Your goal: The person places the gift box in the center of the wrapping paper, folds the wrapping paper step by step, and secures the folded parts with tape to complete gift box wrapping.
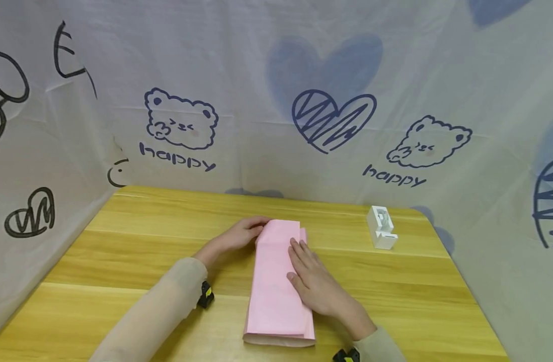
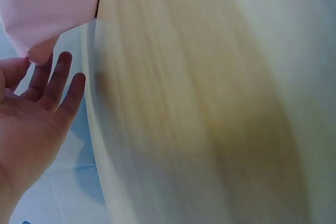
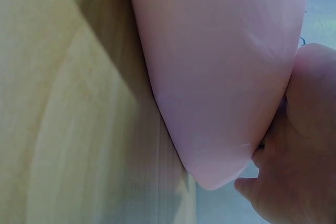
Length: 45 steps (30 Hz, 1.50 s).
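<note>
Pink paper [image 1: 276, 291] seems mid-fold: our left grip [image 1: 241, 235] pinches a corner, our right grip [image 1: 316, 287] lies flat, unclenched; next likely needs firm creasing.

Head view evenly lit, wrist views dimmer, tabletop [image 2: 173, 77] blurred there

The head camera looks forward and down from the near side of the wooden table [image 1: 167, 226], with the cloth backdrop [image 1: 258, 60] at 12 o'clock and the pink paper [image 1: 278, 286] at 6. The left wrist camera sits close, its picture turned sideways, the left hand [image 2: 37, 119] at 9 o'clock and the paper at 10. The right wrist camera faces the paper closely, the right hand [image 3: 299, 145] at 4 o'clock, the table at 9. Both wrist views share paper and table with the head view.
</note>
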Tool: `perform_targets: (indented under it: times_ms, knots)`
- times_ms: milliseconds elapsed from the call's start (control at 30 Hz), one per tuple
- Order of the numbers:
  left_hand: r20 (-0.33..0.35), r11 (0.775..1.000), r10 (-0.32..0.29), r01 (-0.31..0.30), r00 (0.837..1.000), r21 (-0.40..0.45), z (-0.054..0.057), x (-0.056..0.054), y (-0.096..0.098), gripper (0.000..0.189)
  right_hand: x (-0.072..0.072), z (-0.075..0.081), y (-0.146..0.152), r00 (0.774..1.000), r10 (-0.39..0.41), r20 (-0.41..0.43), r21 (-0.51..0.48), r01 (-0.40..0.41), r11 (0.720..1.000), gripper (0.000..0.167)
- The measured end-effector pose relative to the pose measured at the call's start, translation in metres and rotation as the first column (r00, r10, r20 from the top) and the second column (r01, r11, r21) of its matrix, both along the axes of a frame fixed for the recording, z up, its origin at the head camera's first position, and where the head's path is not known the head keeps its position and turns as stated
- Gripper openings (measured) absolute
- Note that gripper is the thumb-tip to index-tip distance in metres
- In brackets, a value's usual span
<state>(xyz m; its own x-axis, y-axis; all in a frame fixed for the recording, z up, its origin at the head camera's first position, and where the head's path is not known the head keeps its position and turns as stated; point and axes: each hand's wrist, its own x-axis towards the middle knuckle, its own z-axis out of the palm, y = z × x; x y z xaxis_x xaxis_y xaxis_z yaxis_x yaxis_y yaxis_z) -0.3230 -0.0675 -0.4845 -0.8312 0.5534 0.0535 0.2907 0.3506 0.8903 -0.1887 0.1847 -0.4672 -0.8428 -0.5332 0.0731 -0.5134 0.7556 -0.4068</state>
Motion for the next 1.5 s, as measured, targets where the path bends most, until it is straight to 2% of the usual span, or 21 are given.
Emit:
perform_targets:
  times_ms: [167,233,367,433,567,733,867,1100,1233,1367,1433,1500]
  knots:
    - [-0.123,0.995,0.006,-0.018,0.992,-0.098,0.003,-0.002,-0.002,0.038,0.0,0.002,0.0,1.0,-0.007,0.006,0.005,0.007,1.0,0.061]
    - [-0.181,0.992,0.002,-0.025,0.983,-0.124,0.004,-0.004,-0.002,0.036,0.0,0.003,0.0,1.0,-0.009,0.007,0.007,0.009,1.0,0.061]
    - [-0.25,0.989,0.005,-0.042,0.968,-0.142,0.007,-0.007,-0.001,0.033,0.0,0.004,-0.001,1.0,-0.007,-0.002,0.004,0.007,1.0,0.06]
    - [-0.263,0.988,0.011,-0.051,0.965,-0.147,0.009,-0.007,-0.001,0.032,0.0,0.004,-0.001,1.0,-0.005,-0.008,0.001,0.005,1.0,0.06]
    - [-0.242,0.988,0.028,-0.064,0.97,-0.144,0.01,-0.007,0.0,0.032,0.0,0.004,-0.001,1.0,-0.008,-0.005,0.008,0.008,1.0,0.06]
    - [-0.159,0.992,0.031,-0.049,0.987,-0.116,0.007,-0.009,-0.001,0.032,0.0,0.004,-0.002,1.0,-0.016,-0.003,0.009,0.016,1.0,0.06]
    - [-0.112,0.997,0.024,-0.032,0.993,-0.07,0.004,-0.011,-0.002,0.033,0.0,0.004,-0.003,1.0,-0.018,0.005,0.01,0.018,1.0,0.06]
    - [-0.104,0.998,0.041,-0.045,0.994,-0.037,0.004,-0.011,-0.003,0.031,0.002,0.004,-0.002,1.0,-0.022,0.018,0.014,0.021,1.0,0.061]
    - [-0.027,0.996,0.055,-0.057,0.998,-0.069,0.004,-0.008,-0.002,0.035,0.002,0.003,-0.002,1.0,-0.02,-0.006,-0.001,0.02,1.0,0.06]
    - [0.049,0.987,0.084,-0.076,0.995,-0.144,0.0,-0.007,-0.003,0.048,0.002,0.003,-0.002,1.0,-0.018,-0.001,0.001,0.018,1.0,0.06]
    - [0.045,0.98,0.089,-0.079,0.995,-0.184,-0.001,-0.007,-0.004,0.053,0.002,0.004,-0.002,1.0,-0.019,0.01,0.006,0.019,1.0,0.06]
    - [0.013,0.971,0.088,-0.083,0.996,-0.222,-0.001,-0.008,-0.005,0.055,0.002,0.004,-0.002,1.0,-0.02,0.014,0.006,0.02,1.0,0.06]
